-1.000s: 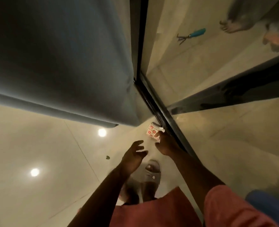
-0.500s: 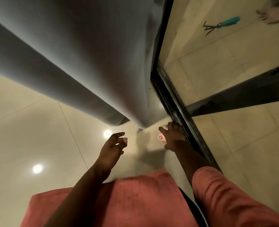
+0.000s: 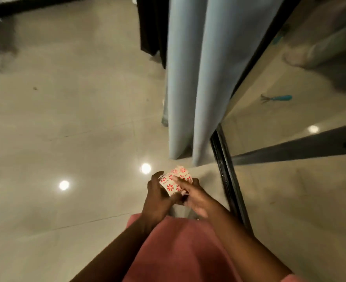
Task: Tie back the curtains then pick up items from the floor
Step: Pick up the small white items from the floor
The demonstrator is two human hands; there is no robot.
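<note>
A person's left hand [image 3: 157, 197] and right hand [image 3: 192, 197] both grip a flower-printed cloth [image 3: 175, 181], fingers curled around it, just below the hanging curtain [image 3: 198, 78].

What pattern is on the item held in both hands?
Red flower prints on white, seen in the head view on the item.

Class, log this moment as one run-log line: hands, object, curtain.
left hand: holds floral item | right hand: fingers on it | curtain: hanging, untied | floral item: off floor
</note>
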